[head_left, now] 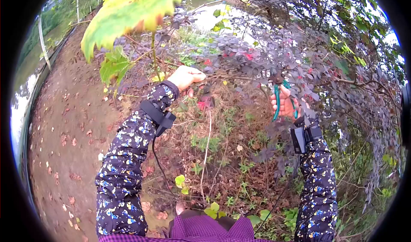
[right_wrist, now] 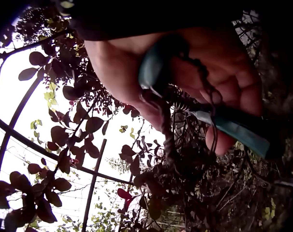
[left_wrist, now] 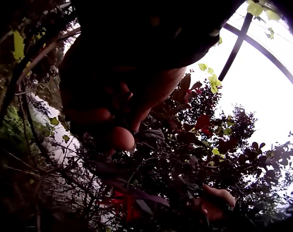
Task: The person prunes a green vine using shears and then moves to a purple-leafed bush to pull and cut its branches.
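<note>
Green-handled pruning shears [head_left: 277, 100] are held in my right hand [head_left: 287, 103], at the right of the head view. Their handles stand spread apart, with a spring between them in the right wrist view, where fingers lie around one green handle [right_wrist: 238, 128]. The blades are mostly hidden among purple leaves [head_left: 274, 49]. To the left, my left hand [head_left: 187, 78] pinches a thin branch [head_left: 231, 76] of the purple-leaved shrub between thumb and fingers. That branch runs across toward the shears. The left wrist view is dark, showing thumb and fingertips [left_wrist: 122, 138] close together.
A large yellow-green leaf [head_left: 132, 15] hangs close to the head camera. Dense twigs and foliage [head_left: 364, 83] crowd the right side. Bare soil with fallen leaves [head_left: 64, 156] lies at left, and a dry upright stem [head_left: 207, 152] rises from the weedy ground in front.
</note>
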Demonstrator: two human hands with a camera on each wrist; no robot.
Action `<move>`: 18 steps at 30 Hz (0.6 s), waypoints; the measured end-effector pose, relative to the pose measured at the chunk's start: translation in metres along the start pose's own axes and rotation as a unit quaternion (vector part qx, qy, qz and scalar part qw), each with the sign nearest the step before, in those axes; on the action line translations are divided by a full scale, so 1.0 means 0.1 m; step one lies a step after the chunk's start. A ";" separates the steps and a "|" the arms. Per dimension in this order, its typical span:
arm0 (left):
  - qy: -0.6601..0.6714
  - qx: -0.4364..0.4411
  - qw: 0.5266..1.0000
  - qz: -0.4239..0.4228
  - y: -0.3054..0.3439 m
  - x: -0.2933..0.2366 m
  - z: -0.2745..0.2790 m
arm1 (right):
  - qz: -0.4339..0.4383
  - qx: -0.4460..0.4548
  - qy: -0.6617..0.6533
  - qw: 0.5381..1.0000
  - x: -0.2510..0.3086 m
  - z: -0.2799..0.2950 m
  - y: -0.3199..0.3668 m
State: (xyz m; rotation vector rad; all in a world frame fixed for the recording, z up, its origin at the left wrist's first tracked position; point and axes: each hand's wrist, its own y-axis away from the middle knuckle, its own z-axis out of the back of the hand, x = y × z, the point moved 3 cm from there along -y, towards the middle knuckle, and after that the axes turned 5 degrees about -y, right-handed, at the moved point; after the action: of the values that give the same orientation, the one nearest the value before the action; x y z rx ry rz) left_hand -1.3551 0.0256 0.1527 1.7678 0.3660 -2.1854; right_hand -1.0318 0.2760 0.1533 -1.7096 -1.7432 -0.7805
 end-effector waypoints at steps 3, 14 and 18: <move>-0.004 -0.006 1.000 -0.008 0.00 0.00 -0.02 | -0.019 -0.188 0.130 0.973 0.12 -0.07 0.07; -0.012 0.016 1.000 0.011 0.06 -0.04 -0.06 | 0.062 -0.269 0.177 0.945 0.19 0.02 -0.02; -0.039 -0.005 0.999 0.007 0.08 -0.03 -0.05 | 0.063 -0.273 0.215 0.936 0.16 0.08 0.02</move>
State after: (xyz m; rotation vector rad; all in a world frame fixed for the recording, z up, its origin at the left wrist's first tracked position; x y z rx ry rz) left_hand -1.3466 0.0202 0.1541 1.6692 0.3443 -2.2320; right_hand -1.0298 0.2926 0.1597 -1.7803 -1.1659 -1.5521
